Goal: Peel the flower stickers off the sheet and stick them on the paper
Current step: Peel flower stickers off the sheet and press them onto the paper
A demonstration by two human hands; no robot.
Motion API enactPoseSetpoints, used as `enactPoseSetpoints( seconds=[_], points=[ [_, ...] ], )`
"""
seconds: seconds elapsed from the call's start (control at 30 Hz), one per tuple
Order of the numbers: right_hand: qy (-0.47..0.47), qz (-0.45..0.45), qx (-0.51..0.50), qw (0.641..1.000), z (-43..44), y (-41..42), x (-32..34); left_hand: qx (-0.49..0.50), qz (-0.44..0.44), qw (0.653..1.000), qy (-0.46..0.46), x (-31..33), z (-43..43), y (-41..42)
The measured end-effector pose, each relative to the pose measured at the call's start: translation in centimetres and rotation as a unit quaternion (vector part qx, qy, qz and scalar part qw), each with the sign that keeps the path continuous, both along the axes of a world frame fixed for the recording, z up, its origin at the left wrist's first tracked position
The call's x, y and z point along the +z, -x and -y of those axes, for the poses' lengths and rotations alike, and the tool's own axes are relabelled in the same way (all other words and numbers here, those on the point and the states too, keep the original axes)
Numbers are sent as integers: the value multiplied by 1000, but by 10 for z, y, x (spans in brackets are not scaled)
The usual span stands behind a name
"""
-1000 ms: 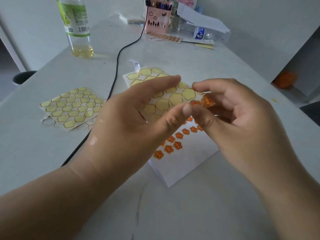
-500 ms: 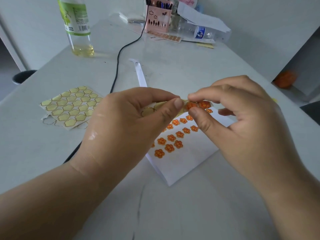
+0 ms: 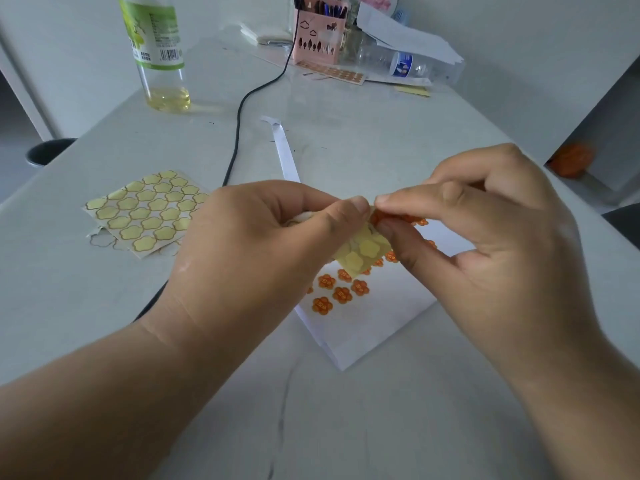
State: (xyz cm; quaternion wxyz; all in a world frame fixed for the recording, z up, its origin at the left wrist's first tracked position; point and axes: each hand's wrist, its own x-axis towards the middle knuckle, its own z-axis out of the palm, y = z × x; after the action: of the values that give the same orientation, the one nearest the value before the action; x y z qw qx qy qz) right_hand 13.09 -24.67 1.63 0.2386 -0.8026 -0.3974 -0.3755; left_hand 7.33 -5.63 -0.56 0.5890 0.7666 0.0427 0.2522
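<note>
My left hand point(image 3: 263, 251) grips a bent sticker sheet point(image 3: 363, 251) with pale yellow empty flower shapes, thumb and forefinger pinching its upper edge. My right hand point(image 3: 485, 251) pinches an orange flower sticker point(image 3: 379, 216) at the sheet's top corner, fingertip to fingertip with the left. Below both hands lies the white paper point(image 3: 374, 327) with several orange flower stickers point(image 3: 341, 294) stuck on it. Most of the held sheet is hidden behind my left hand.
Used yellow sticker sheets point(image 3: 145, 213) lie at the left. A black cable point(image 3: 237, 133) runs up the table, beside a white paper strip point(image 3: 285, 154). A bottle point(image 3: 159, 53), a pink pen holder point(image 3: 318, 32) and loose papers point(image 3: 408, 39) stand at the far end.
The sheet, held up flat a second ago, has been folded down and lowered towards the paper. My right fingers have closed on the orange sticker at its corner.
</note>
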Motion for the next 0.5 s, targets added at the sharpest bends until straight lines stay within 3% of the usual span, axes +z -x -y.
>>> enactPoseSetpoints(
  seconds=[0.07,0.27,0.5],
  points=[
    [-1,-25,4,1000,-1,0,0,3,3,1000,9,-1,-1,-1],
    [-70,-248,32,966,-7,1,-2,-8,61,994,-93,3,2,2],
    [-24,-211,19,977,-7,2,0,-14,94,988,-123,4,0,-1]
  ],
)
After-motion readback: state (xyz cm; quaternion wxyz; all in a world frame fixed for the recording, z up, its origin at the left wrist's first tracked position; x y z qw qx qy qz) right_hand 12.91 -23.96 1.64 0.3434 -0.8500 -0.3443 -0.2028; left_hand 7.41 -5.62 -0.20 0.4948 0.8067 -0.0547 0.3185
